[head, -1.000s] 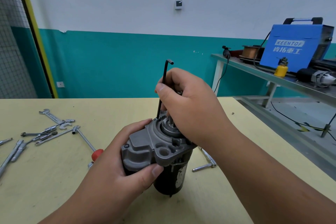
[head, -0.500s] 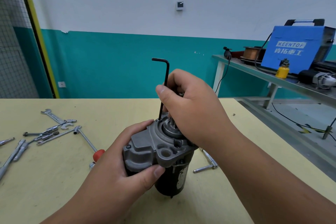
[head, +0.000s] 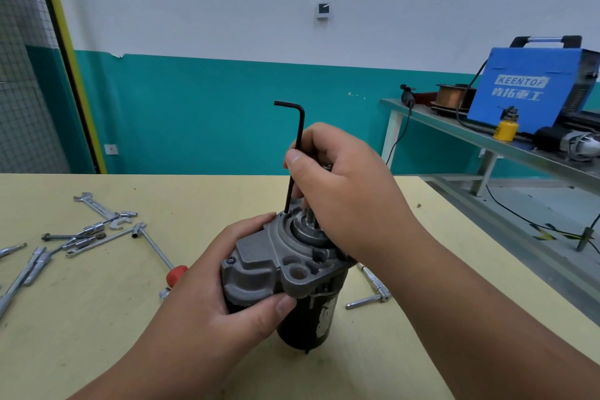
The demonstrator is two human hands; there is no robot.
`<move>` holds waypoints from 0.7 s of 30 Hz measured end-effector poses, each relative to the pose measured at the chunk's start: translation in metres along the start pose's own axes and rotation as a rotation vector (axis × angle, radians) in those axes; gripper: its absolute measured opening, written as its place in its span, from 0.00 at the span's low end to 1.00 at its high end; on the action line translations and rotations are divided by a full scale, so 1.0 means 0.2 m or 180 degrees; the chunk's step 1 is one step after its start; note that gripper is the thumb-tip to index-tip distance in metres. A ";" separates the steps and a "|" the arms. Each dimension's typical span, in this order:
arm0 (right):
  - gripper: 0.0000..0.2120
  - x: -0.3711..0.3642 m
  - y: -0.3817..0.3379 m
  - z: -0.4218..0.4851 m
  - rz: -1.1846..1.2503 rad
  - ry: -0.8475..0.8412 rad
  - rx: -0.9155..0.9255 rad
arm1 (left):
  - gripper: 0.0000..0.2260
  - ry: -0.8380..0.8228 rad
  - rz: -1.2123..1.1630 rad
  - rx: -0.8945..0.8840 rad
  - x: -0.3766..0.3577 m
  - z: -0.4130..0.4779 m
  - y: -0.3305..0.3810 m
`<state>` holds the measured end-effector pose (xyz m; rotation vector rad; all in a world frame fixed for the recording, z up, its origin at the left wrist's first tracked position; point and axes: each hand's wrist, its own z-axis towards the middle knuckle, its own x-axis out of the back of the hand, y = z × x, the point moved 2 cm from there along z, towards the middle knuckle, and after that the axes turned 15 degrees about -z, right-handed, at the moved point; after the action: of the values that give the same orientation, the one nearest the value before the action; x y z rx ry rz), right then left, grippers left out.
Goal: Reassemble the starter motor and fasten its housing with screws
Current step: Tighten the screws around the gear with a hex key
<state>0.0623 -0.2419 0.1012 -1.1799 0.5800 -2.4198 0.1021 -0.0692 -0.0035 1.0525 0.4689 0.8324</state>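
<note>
Hex key (head: pixel 301 127) short arm has swung round vs 1 s ago, now pointing left, so that housing screw's prob getting turned. Right grip (head: pixel 344 185) pinches the key, left grip (head: pixel 227 295) wraps the starter motor (head: pixel 276 263), upright on the tabletop (head: pixel 97 318)

Hands (head: pixel 344 185) steady starter motor (head: pixel 282 273) — hex key (head: pixel 297 153) seated upright.

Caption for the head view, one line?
Left hand grips the starter motor on the table while the right hand holds a hex key seated in its housing.
</note>
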 end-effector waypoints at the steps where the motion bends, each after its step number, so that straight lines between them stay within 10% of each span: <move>1: 0.11 0.00 0.00 0.00 -0.0016 0.0006 0.0001 | 0.32 -0.0003 0.0020 -0.0006 0.00 0.00 0.00; 21: 0.12 0.00 0.00 0.00 -0.0074 0.0056 0.0019 | 0.32 -0.0016 0.0014 0.0025 0.01 0.00 -0.01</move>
<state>0.0619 -0.2413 0.1010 -1.1702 0.5672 -2.4519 0.1039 -0.0682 -0.0052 1.0630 0.4663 0.8322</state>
